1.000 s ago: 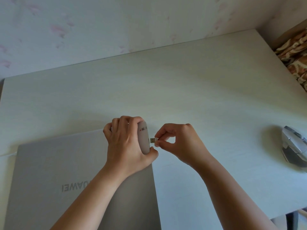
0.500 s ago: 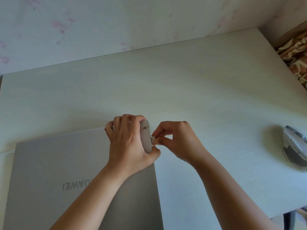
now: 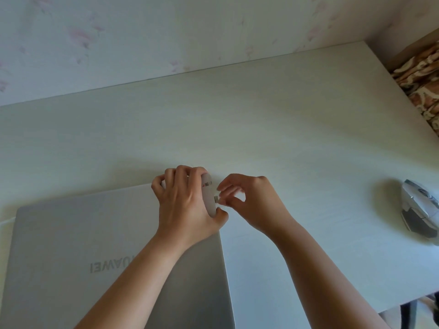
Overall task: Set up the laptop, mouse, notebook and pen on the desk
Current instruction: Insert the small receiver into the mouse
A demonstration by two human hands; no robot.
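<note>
A closed silver laptop (image 3: 71,245) lies on the white desk (image 3: 285,138) at the lower left. Above its far right corner my left hand (image 3: 183,205) grips a small white mouse (image 3: 207,193), turned on its side with its underside facing right. My right hand (image 3: 251,203) pinches a small USB receiver (image 3: 216,199) with thumb and forefinger, right against the mouse's underside. A second, grey mouse (image 3: 420,207) sits upright on the desk at the far right. No notebook or pen is in view.
The desk backs onto a pale wall with faint pink marks. Past its right edge lies brown patterned fabric (image 3: 425,86). The desk's front edge cuts across the lower right corner.
My right hand has moved left, bringing the USB receiver from a small gap up to the underside of the white mouse. My left hand has kept its grip.
</note>
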